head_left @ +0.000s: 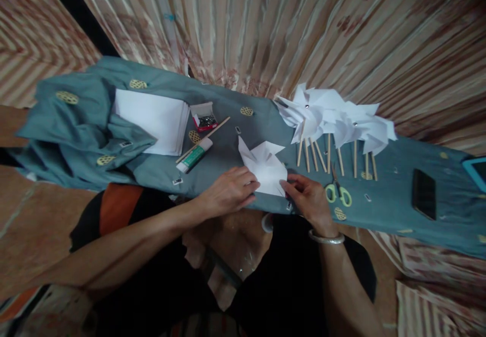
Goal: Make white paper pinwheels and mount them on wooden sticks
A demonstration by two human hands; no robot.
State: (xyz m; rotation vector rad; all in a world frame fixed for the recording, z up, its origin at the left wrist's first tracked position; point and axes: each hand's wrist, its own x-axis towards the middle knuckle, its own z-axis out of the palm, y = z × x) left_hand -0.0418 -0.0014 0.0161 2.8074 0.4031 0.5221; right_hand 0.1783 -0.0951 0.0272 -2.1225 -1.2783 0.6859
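A white paper pinwheel [266, 167], with some points folded up at its far side and a flatter near part, lies at the near edge of the cloth-covered table. My left hand [233, 189] has its fingers bent together on the pinwheel's near left edge. At the right edge, my right hand [308, 195] pinches the paper between thumb and fingers. Beyond my right hand lie several finished pinwheels [334, 112] on wooden sticks [328, 152], overlapping each other. Scissors [337, 191] with light green handles rest just right of my right hand.
To the left are a stack of white paper [152, 119], a small box of metal pins [205, 118], a loose stick [222, 123] and a green-and-white glue stick [195, 156]. A phone [424, 194] and a blue-edged device [476, 170] lie far right. Curtains [243, 28] hang behind.
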